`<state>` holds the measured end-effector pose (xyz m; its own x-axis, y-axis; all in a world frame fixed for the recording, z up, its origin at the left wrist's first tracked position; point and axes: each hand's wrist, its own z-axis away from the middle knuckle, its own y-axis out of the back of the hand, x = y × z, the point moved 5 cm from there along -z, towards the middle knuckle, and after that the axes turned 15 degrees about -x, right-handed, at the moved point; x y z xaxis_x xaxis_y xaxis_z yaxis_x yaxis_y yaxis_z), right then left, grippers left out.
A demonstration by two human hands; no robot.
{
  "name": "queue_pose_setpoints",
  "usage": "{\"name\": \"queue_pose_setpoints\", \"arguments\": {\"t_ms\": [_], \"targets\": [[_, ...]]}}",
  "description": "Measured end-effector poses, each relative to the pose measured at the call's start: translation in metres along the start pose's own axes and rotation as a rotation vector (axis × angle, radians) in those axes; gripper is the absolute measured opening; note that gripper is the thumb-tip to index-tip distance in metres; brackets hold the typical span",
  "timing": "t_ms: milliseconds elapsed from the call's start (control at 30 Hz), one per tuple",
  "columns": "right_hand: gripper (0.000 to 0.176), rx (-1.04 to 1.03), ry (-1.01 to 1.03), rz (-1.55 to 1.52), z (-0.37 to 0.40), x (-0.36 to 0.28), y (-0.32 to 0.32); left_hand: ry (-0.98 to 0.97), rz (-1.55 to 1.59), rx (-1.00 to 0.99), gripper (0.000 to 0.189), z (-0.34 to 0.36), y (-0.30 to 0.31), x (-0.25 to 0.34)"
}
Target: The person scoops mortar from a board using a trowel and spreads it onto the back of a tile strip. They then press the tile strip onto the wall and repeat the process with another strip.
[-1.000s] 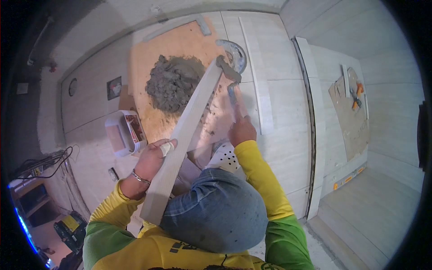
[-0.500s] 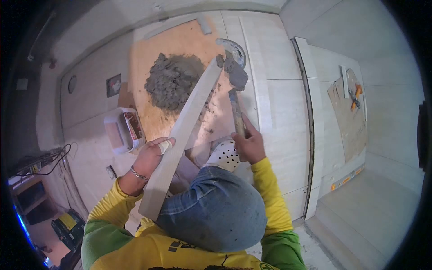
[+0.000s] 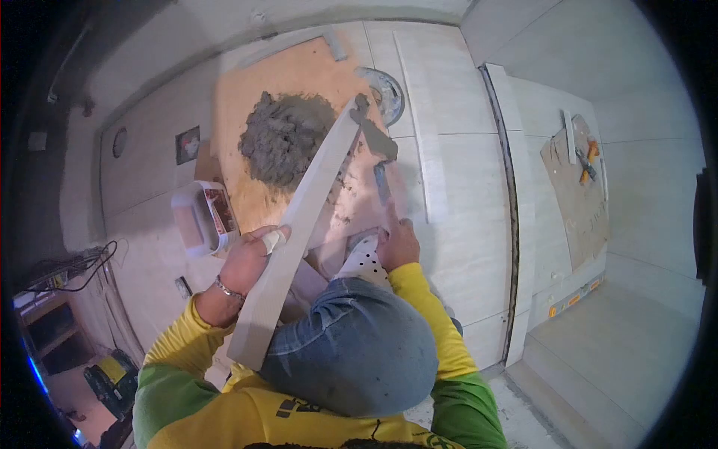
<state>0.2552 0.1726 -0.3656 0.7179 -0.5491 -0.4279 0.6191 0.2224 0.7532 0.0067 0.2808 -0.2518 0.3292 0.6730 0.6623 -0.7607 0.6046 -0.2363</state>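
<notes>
My left hand (image 3: pixel 250 262), with a pale wrap on the thumb, grips a long, narrow strip of tile (image 3: pixel 288 239) by its edge. The strip slants from beside my knee up toward the board (image 3: pixel 299 67). In my right hand (image 3: pixel 398 245) is a trowel (image 3: pixel 379 142), its blade against the strip's far end. Grey mortar clings to that tip and to the blade. A heap of mortar (image 3: pixel 284 138) lies on the board just left of the strip.
A white plastic tub (image 3: pixel 196 224) stands left of the board. A round grey-rimmed disc (image 3: pixel 390 97) lies past the trowel. Farther right, orange-handled tools (image 3: pixel 589 161) rest on a cardboard sheet (image 3: pixel 580 217), near a spirit level (image 3: pixel 576 297).
My right hand and the trowel have moved left, and the blade has turned against the strip's tip. My left hand and the strip have shifted slightly left.
</notes>
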Motion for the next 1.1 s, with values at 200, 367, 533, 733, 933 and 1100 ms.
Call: {"name": "queue_pose_setpoints", "arguments": {"t_ms": [200, 367, 533, 733, 933, 1100], "targets": [[0.070, -0.086, 0.131, -0.276, 0.032, 0.009, 0.011, 0.027, 0.072, 0.011, 0.030, 0.000, 0.006, -0.011], [0.067, 0.114, 0.434, -0.670, 0.007, -0.011, -0.001, 0.024, 0.108, -0.003, 0.030, 0.003, -0.003, -0.001], [0.072, 0.105, 0.307, -0.363, -0.011, -0.016, -0.030, -0.008, 0.025, 0.022, 0.032, 0.003, 0.001, 0.002], [0.072, 0.095, 0.204, -0.137, 0.020, 0.019, -0.044, -0.079, -0.100, -0.001, 0.030, 0.000, 0.005, 0.002], [0.069, 0.019, 0.201, -0.212, 0.027, 0.041, 0.010, -0.039, -0.074, -0.055, 0.029, -0.009, 0.030, -0.026], [0.067, -0.074, 0.167, -0.324, -0.038, 0.023, 0.080, -0.030, -0.162, -0.121, 0.029, -0.030, 0.067, -0.071]]}}
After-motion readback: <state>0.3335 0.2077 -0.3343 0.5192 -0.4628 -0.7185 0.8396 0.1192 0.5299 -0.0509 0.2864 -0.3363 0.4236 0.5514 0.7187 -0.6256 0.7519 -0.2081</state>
